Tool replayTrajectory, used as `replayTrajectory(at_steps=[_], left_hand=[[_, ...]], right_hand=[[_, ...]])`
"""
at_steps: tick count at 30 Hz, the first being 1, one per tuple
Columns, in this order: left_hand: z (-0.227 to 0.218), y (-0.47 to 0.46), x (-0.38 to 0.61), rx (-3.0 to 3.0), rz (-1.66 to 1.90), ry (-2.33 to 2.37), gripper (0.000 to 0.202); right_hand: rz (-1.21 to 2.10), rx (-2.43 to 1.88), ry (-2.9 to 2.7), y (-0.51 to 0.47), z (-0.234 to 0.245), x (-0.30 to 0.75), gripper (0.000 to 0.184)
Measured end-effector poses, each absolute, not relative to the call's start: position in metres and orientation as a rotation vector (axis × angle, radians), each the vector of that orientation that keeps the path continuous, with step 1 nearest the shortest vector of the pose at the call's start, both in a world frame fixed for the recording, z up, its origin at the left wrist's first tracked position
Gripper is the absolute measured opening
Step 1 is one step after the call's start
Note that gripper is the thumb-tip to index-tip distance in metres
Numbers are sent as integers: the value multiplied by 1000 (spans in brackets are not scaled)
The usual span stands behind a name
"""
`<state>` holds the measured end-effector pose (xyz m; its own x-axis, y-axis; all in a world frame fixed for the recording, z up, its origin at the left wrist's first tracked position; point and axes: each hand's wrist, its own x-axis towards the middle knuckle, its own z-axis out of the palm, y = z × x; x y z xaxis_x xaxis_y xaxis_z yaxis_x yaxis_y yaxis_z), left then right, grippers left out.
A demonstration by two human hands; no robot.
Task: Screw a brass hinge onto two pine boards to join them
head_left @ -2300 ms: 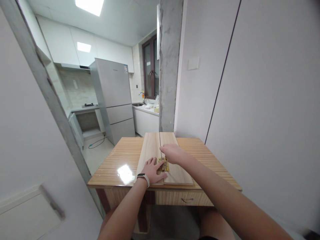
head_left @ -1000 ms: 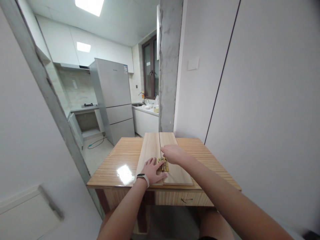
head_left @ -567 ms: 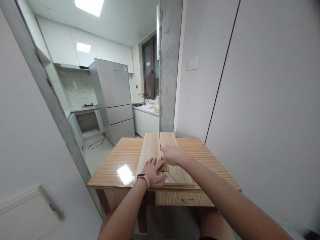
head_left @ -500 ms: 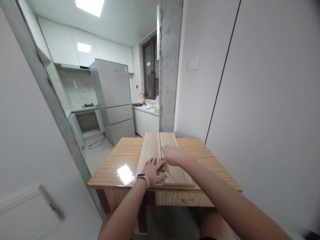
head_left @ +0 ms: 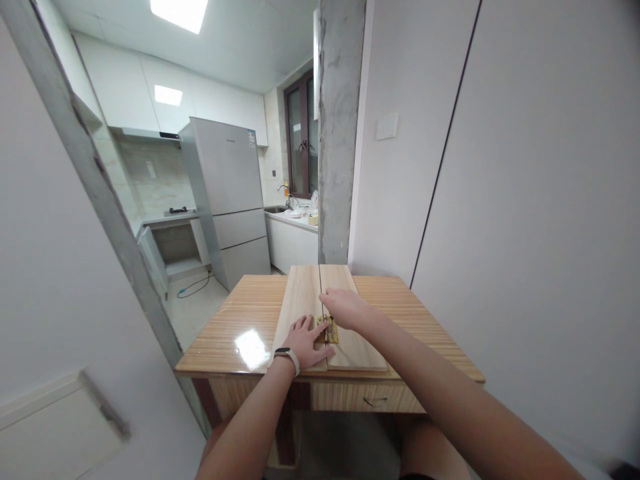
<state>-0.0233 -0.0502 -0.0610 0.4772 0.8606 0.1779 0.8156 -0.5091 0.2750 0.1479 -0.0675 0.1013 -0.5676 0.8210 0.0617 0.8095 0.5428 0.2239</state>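
Observation:
Two pale wooden boards, a left board [head_left: 299,293] and a right board [head_left: 353,357], lie edge to edge with a narrow seam between them. Across the seam near the front sits a brass-coloured hinge [head_left: 332,333]. My left hand [head_left: 305,341], with a banded watch at the wrist, rests on the left board. Its fingers are spread, the index finger touching the hinge and the thumb reaching over the seam. Just beyond the hinge, my right hand [head_left: 345,308] is closed above the boards. A small dark tip shows beneath it; whatever the fingers hold is hidden.
Under the boards stands a wood-grain table [head_left: 235,310] with a front drawer [head_left: 370,399]. Behind it are a grey pillar [head_left: 340,133], a fridge [head_left: 230,187] and a sink counter [head_left: 293,237]. A white wall [head_left: 525,200] rises at the right.
My right hand has turned slightly, its fingertips shifting a little to the left. My left hand and the boards stay where they were.

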Motion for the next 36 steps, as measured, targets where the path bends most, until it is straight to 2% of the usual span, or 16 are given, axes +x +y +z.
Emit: replayTrajectory(at_steps=[9, 13, 18, 24, 28, 36], left_hand=[[-63, -49, -24, 2584, 443, 1479, 83], [-63, -49, -24, 2593, 438, 1480, 83], [-62, -50, -23, 2582, 437, 1473, 83], [-62, -49, -24, 2574, 432, 1477, 84], [-62, -49, -23, 2580, 439, 1484, 84], [-61, -49, -24, 2585, 440, 1478, 83]], right_hand=[[342, 1468, 2706, -69, 101, 148, 28], [336, 1494, 2685, -68, 100, 147, 23], [365, 1565, 2641, -66, 100, 146, 34], [375, 1493, 2675, -66, 91, 151, 28], [363, 1497, 2675, -68, 88, 153, 38], [420, 1399, 2757, -68, 99, 151, 19]])
